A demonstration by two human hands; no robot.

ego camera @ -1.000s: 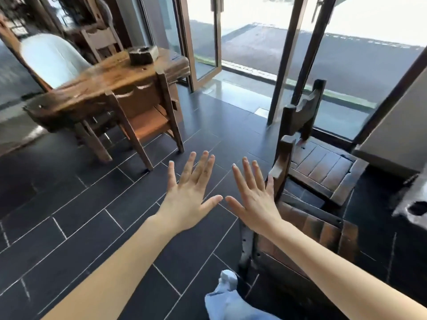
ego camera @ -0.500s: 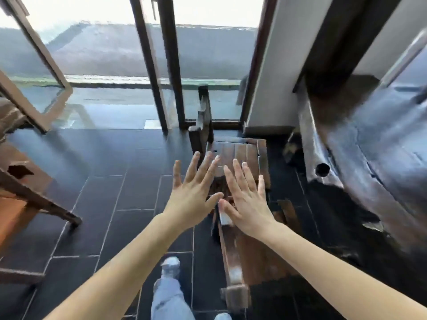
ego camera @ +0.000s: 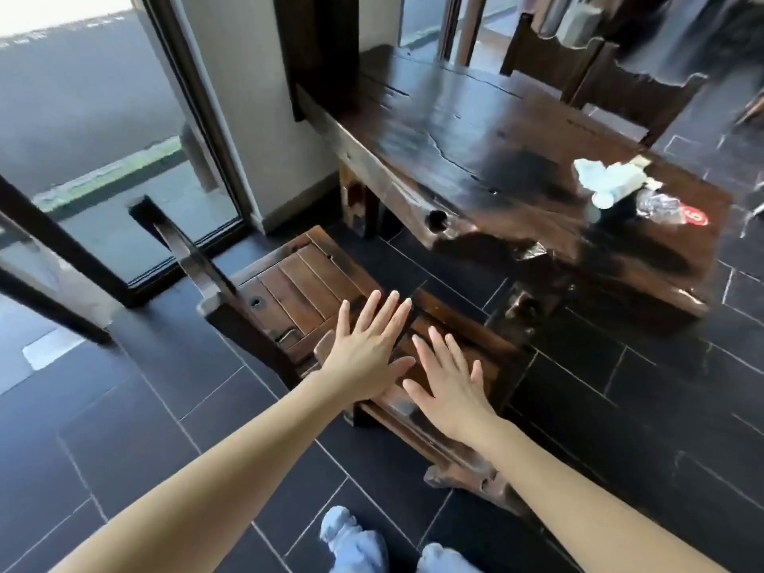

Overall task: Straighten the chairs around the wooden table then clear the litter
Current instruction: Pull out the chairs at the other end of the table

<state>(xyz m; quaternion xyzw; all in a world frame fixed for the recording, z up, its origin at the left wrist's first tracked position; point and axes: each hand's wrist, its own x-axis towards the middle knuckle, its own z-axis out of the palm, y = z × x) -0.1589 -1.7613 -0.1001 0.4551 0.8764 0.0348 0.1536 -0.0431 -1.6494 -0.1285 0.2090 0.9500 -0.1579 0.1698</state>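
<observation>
Both your hands are out flat, fingers spread wide, gripping nothing: left hand (ego camera: 368,357) and right hand (ego camera: 448,382) side by side above the near chair (ego camera: 459,366), which sits dead centre just short of the wooden table (ego camera: 475,159). Whether your palms actually touch the wood, I cannot tell. A second chair (ego camera: 297,287) stands at ten o'clock from your hands, its slatted seat exposed, its back (ego camera: 182,246) toward the glass door (ego camera: 103,167). Both sit at an angle to the table edge, so neither is straightened yet, by my read.

These look like solid, thick timber: expect weight, no flex, and legs that may drag and scrape on the dark tile floor (ego camera: 144,428). Take the back rail with both hands, one at each end, and lift slightly rather than shove.

The litter (ego camera: 612,179) waits at two o'clock on the tabletop: crumpled white paper, with a shiny wrapper (ego camera: 661,206) just beside it. Light, soft, easily scattered, so gather it in one pinch.
</observation>
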